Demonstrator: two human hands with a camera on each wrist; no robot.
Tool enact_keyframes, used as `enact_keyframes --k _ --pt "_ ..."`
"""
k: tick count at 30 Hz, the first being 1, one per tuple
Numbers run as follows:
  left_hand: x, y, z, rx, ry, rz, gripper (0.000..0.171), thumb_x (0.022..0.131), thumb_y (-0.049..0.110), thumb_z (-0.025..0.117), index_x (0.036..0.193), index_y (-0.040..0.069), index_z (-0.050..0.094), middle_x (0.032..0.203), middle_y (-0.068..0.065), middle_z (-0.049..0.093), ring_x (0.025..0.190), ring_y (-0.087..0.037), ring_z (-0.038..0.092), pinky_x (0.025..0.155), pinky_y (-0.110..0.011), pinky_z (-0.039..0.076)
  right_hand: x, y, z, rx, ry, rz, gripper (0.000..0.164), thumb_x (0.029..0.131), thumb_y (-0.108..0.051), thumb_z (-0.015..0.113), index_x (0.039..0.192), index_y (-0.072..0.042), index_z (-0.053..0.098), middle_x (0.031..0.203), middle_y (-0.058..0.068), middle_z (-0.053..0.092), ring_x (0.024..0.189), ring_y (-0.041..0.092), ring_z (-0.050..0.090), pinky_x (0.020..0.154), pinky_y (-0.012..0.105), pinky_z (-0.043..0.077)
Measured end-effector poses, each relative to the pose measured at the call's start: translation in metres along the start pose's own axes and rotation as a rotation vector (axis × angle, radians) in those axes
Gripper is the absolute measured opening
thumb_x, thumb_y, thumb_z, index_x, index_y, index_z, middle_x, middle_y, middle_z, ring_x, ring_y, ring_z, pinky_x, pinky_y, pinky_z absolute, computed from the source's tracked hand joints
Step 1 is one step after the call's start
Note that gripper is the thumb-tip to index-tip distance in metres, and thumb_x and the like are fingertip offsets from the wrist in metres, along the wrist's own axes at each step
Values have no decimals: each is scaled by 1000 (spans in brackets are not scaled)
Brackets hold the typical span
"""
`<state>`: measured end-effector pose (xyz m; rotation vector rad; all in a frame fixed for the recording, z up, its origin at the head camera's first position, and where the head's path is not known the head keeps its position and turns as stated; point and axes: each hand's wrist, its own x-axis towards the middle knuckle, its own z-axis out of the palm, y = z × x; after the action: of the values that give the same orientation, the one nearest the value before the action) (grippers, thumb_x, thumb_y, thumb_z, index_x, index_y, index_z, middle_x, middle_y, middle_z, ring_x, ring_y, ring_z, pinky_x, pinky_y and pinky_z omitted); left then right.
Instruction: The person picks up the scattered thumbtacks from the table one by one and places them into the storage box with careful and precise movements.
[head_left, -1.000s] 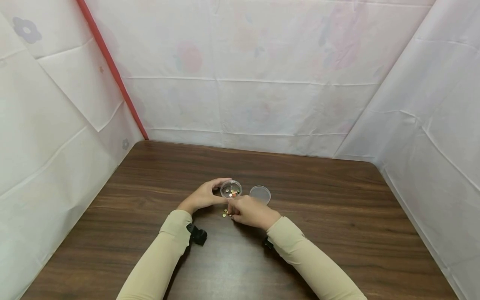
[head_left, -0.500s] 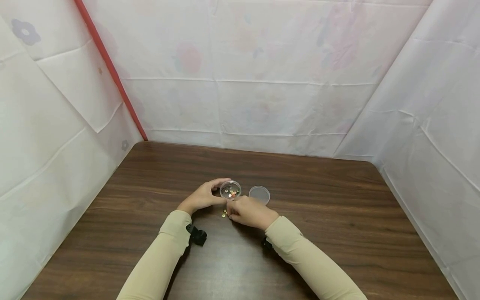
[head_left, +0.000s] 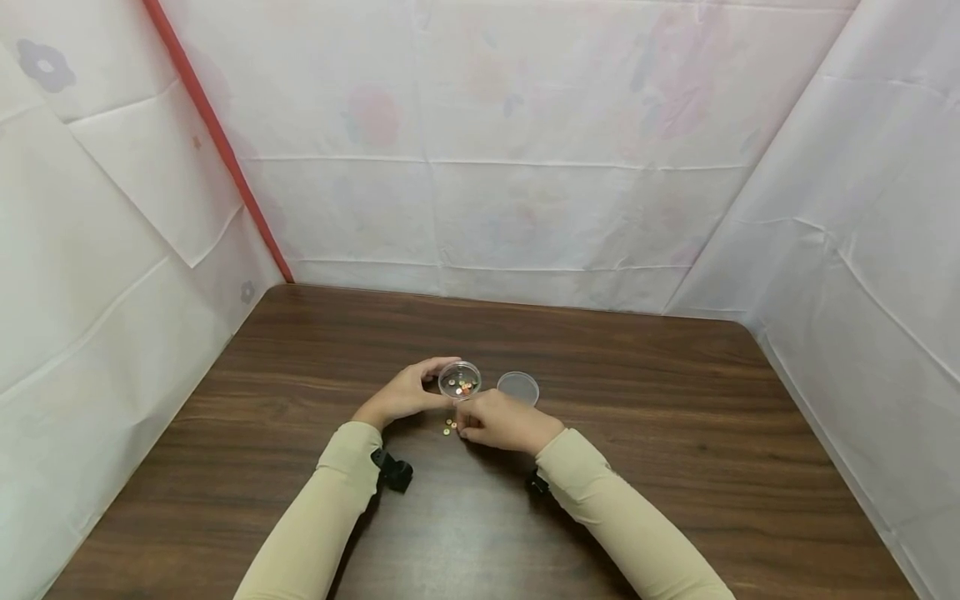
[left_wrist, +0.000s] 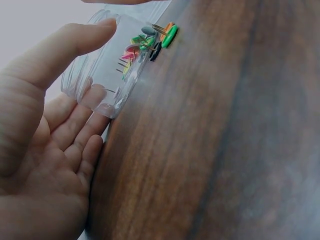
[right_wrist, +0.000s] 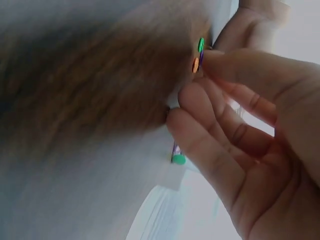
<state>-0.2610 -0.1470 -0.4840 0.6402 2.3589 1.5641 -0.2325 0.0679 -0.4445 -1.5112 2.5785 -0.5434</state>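
My left hand (head_left: 405, 392) grips a clear round plastic container (head_left: 460, 379), thumb on its near side and fingers around the far side. Several colourful thumbtacks (left_wrist: 132, 52) lie inside, some pins showing. In the left wrist view a green thumbtack (left_wrist: 170, 37), an orange one and a black one lie on the table beside the container. My right hand (head_left: 498, 419) is just right of these loose thumbtacks, in front of the container. Its fingers are bent, and the thumb tip reaches the green and orange (right_wrist: 195, 65) thumbtacks in the right wrist view. Whether it pinches one is hidden.
A clear round lid (head_left: 517, 388) lies on the brown wooden table (head_left: 637, 392), just behind my right hand. White patterned cloth (head_left: 480, 208) stands along the table's back and sides, with a red strip (head_left: 217, 137) at the left.
A thumbtack visible beside my right fingertips one second ago no longer shows there. The right hand has shifted only slightly. My left hand keeps its grip on the container.
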Motion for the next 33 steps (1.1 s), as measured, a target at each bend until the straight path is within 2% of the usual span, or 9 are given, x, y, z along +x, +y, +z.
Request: enact_keyframes --k 4,8,15,23,28,33 --pt "0 -3 1 7 18 -9 78 74 29 79 141 17 42 126 -5 55 111 -18 50 94 -51 43 -2 4 -2 58 -16 9 6 87 -13 64 83 -16 65 79 -8 62 66 -2 51 59 15 45" --pt "0 -2 1 24 26 -13 79 73 33 80 140 18 42 123 -2 56 108 -15 51 92 -49 44 -4 7 -5 59 15 22 5 88 -14 64 85 -16 66 78 -10 61 66 -2 50 59 15 45" --pt "-10 33 -2 9 -11 -44 73 77 20 77 140 15 41 128 -15 53 112 -28 50 93 -52 42 -7 12 -16 26 91 70 6 89 -16 62 90 -16 68 79 -9 63 63 -2 51 57 17 46" --pt "-11 37 -2 15 -10 -47 71 77 19 77 139 15 42 128 -17 53 112 -29 49 93 -52 42 -6 19 -17 12 204 152 4 89 -18 63 90 -17 66 73 -11 59 60 0 50 53 20 46" --pt "-8 34 -2 4 -17 -55 74 77 20 77 141 12 40 128 -16 53 112 -28 50 92 -50 43 -3 24 -17 1 259 209 5 90 -19 60 90 -18 65 73 -11 60 61 -1 50 54 21 47" --pt "-1 13 0 -2 -6 -49 77 76 25 78 142 13 39 127 -13 53 111 -24 50 93 -53 42 -1 29 -15 -2 280 247 7 91 -19 58 93 -18 64 76 -10 60 62 -1 50 55 21 47"
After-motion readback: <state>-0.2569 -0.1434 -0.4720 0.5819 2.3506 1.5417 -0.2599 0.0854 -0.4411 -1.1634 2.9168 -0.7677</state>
